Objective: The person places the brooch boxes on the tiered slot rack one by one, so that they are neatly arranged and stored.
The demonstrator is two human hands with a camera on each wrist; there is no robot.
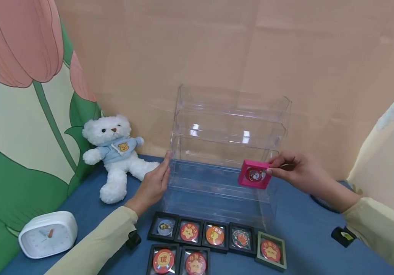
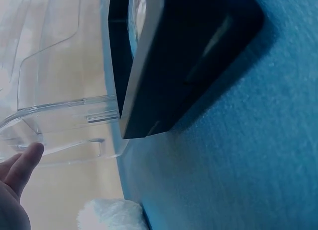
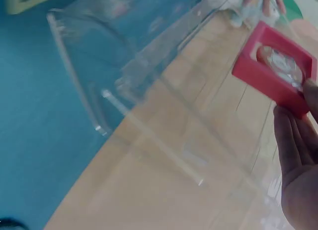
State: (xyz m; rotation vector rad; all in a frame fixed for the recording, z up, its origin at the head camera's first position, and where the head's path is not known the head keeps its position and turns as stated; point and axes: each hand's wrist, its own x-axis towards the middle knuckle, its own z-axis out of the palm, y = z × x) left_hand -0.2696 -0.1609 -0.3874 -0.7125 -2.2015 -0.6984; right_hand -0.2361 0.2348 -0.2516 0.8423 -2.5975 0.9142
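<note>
A clear acrylic stepped display rack [image 1: 217, 188] stands in the middle of the head view. My right hand [image 1: 300, 172] pinches a pink square badge frame [image 1: 254, 184] by its right edge, thumb in front, holding it before the rack's lower tiers. The frame has a round picture badge in its window, and it also shows in the right wrist view, a pink frame [image 3: 258, 81] between thumb and fingers. At the rack's left side is my left hand [image 1: 153, 187], its fingers extended along the side panel. Whether the fingertips touch the panel is hard to tell.
Several black badge frames [image 1: 188, 220] and one green frame [image 1: 259, 257] lie in front of the rack. A white teddy bear [image 1: 114, 168] in a blue top sits at the left. Near the front left stands a white clock [image 1: 33, 244]. A dark rounded object [image 1: 325, 203] lies behind the right forearm.
</note>
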